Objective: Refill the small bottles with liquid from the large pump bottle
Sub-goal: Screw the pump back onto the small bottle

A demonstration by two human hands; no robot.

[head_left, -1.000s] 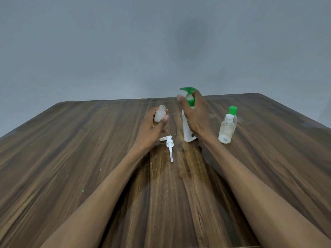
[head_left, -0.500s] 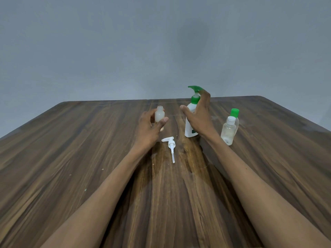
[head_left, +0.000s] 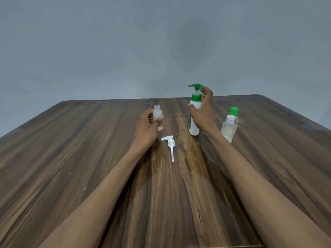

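My left hand (head_left: 146, 128) holds a small frosted bottle (head_left: 157, 113) upright with its neck uncapped. To its right stands the large white pump bottle (head_left: 193, 120) with a green pump head (head_left: 195, 86). My right hand (head_left: 203, 111) wraps the pump bottle's body, thumb on the left side and fingertips up by the pump head. A white pump cap with its tube (head_left: 170, 144) lies flat on the table between my hands.
Two more small clear bottles stand right of my right hand: one with a white cap (head_left: 227, 128) and one with a green cap (head_left: 234, 113) behind it. The wooden table (head_left: 89, 149) stretches wide on both sides; a grey wall is behind.
The pump bottle has moved slightly right and stands more upright. My right hand's fingers have risen toward the pump head. My left hand has lifted the small bottle a little higher.
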